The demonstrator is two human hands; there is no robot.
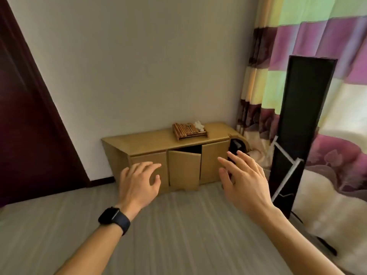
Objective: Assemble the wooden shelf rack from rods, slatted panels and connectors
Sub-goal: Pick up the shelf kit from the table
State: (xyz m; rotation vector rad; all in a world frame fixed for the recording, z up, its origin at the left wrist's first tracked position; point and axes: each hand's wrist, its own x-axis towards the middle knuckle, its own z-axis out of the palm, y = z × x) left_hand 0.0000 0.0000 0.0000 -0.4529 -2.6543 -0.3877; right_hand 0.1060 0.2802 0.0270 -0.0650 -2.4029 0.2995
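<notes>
Your left hand (139,183) and right hand (246,181) hover, each grip apart and empty, facing the small slatted brown wooden rack (188,132).

The person is wearing a black watch (114,220) with a wide black strap and a dark rectangular face, probably a smartwatch, just behind the left hand (139,181). Both forearms are showing bare, one running back from the watch, the other across from it.
</notes>
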